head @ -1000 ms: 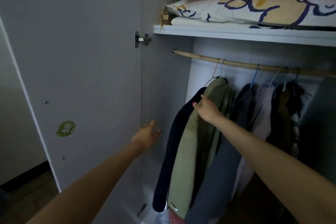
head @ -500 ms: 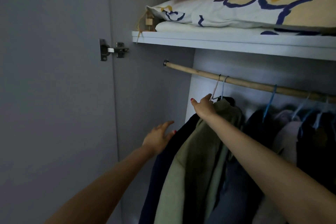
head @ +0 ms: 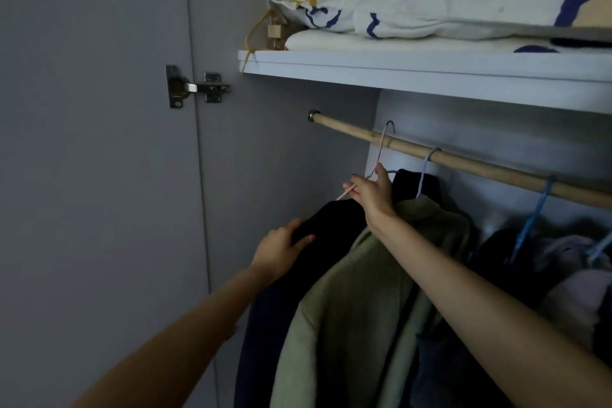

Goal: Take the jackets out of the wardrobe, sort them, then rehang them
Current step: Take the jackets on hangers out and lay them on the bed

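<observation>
Several jackets hang from a wooden rail [head: 463, 161] inside the open wardrobe. Leftmost is a dark navy jacket [head: 328, 222] on a pale wire hanger [head: 382, 146]. My right hand [head: 372, 194] pinches that hanger just below its hook, which sits slightly off the rail. My left hand [head: 281, 250] grips the navy jacket's left shoulder. Beside it hangs an olive green jacket [head: 357, 318] on a light blue hanger [head: 425, 172]. Darker and pale pink garments [head: 569, 275] hang further right.
The wardrobe door [head: 92, 175] stands open on the left, held by a metal hinge [head: 195, 87]. A white shelf [head: 430, 71] above the rail carries folded bedding with a blue and yellow print [head: 447, 7]. The grey side wall [head: 281, 159] lies close to the navy jacket.
My right hand rose from the green jacket's shoulder to the navy jacket's hanger and pushed it leftward. My left hand came in from the side wall and took the navy shoulder.
</observation>
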